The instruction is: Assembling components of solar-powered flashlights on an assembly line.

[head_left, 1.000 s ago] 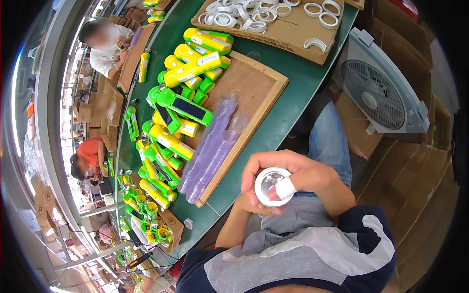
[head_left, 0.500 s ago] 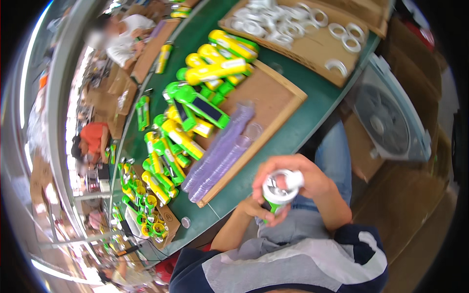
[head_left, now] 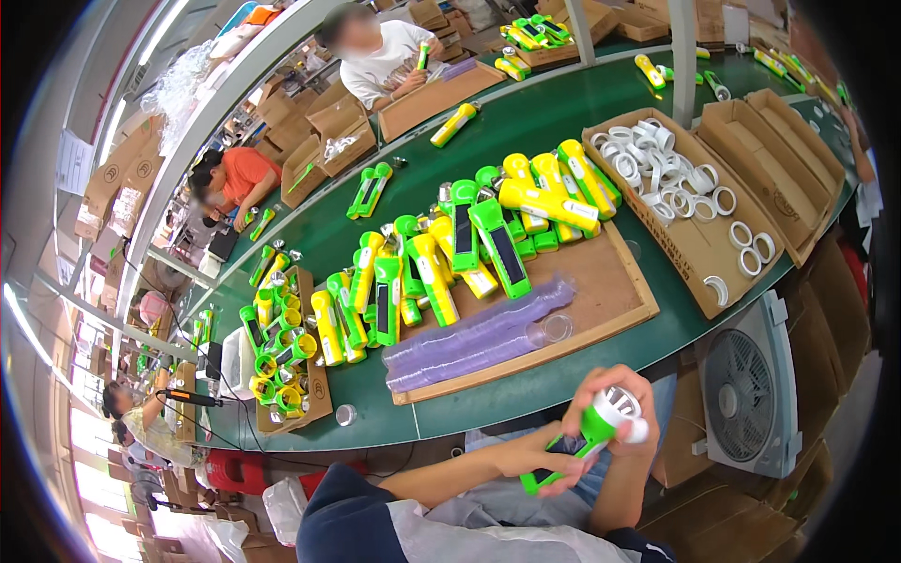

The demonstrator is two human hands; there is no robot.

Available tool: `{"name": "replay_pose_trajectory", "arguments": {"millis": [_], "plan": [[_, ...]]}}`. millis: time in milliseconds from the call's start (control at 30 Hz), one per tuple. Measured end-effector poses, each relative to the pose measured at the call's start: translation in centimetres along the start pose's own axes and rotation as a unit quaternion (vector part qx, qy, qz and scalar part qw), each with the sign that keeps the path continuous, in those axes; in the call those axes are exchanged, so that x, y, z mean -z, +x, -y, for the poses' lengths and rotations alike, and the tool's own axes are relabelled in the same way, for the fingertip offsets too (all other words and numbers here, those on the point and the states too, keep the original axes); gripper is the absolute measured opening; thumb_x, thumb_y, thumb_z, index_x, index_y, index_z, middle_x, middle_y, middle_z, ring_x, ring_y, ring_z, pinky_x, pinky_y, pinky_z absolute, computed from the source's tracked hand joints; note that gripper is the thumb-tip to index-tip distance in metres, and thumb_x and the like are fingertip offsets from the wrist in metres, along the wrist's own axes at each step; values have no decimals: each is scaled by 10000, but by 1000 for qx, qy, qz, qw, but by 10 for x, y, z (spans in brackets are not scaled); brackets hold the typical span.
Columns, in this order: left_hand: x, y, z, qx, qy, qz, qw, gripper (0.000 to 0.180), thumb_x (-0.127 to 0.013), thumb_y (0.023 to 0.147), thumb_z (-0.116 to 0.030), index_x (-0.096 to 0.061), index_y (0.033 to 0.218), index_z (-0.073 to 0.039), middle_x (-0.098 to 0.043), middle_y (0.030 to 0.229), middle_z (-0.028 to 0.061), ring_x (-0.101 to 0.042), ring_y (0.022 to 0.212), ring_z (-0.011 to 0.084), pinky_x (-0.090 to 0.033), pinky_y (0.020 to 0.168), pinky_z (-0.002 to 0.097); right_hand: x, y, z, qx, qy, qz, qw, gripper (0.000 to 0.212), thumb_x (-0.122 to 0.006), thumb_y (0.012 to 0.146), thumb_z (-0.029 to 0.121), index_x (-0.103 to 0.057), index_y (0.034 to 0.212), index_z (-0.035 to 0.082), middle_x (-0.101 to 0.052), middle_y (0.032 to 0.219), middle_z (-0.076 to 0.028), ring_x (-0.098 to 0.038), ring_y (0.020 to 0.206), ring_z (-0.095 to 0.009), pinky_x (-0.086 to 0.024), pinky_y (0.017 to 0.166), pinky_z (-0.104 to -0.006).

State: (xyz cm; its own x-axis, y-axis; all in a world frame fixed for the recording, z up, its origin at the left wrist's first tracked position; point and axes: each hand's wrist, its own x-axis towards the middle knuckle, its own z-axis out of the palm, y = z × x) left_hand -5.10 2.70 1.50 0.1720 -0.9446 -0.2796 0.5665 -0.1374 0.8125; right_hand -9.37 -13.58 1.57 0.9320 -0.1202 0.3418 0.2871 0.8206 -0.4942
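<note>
Over my lap I hold a green flashlight (head_left: 593, 424) with a dark panel along its body and a white ring (head_left: 619, 404) around its head. My left hand (head_left: 533, 452) is closed around the body. At the head end, the fingers of my right hand (head_left: 631, 383) are wrapped about the white ring. The flashlight leans, head up and to the right. Beyond my hands lies a wooden-edged board (head_left: 610, 291) bearing purple-tinted stacks of clear discs (head_left: 479, 333) and a pile of yellow and green flashlights (head_left: 432, 272).
A cardboard tray of white rings (head_left: 671, 178) stands on the green table (head_left: 450, 413) to the right, beside empty-looking cartons (head_left: 765, 159). At left is a box of flashlights (head_left: 286, 371). A box fan (head_left: 741, 394) stands at my right. Co-workers (head_left: 375, 61) sit across the table.
My view has swung, showing more of the table and the people beyond. The flashlight now leans so its panel side shows; both hands still hold it.
</note>
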Motion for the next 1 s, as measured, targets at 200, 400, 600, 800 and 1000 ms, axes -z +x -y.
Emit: {"name": "replay_pose_trajectory", "arguments": {"millis": [200,400,600,800,1000], "plan": [[2,5,-3,78,-163,119,976,349,-679,907,-311,-512,945,-7,-535,590,61,-525,450,119,-410,396,247,21,3,-9,-19,144,86,986,491,-848,736,207,-613,1092,-35,-627,949,-145,-636,748,-282,-497,701,-411],[-2,2,12,19,84,-84,993,211,-700,882,-188,-586,895,-12,-574,605,17,-547,494,85,-413,464,230,8,0,6,-56,-25,19,998,350,-832,684,157,-662,945,-4,-622,833,-123,-652,866,-360,-521,800,-454],[-5,-2,9,-20,152,-149,977,221,-712,880,-193,-586,855,-12,-566,584,6,-518,472,85,-397,461,250,7,2,-3,-62,-63,-25,996,351,-834,684,151,-659,946,-5,-633,850,-127,-670,882,-377,-538,793,-465],[5,-5,-14,-93,455,-292,836,511,-776,811,-328,-599,1190,-33,-678,694,109,-668,638,155,-536,639,337,1,11,-14,-7,-216,-142,966,504,-756,828,307,-533,1156,-4,-654,973,-117,-671,905,-245,-537,822,-347],[85,-30,-128,-104,129,-309,936,437,-599,952,-408,-433,1198,-87,-615,873,66,-636,613,166,-532,519,320,49,15,-10,29,-317,-170,933,315,-540,981,247,-541,1164,-9,-640,1042,-100,-624,954,-194,-468,895,-317]]}}
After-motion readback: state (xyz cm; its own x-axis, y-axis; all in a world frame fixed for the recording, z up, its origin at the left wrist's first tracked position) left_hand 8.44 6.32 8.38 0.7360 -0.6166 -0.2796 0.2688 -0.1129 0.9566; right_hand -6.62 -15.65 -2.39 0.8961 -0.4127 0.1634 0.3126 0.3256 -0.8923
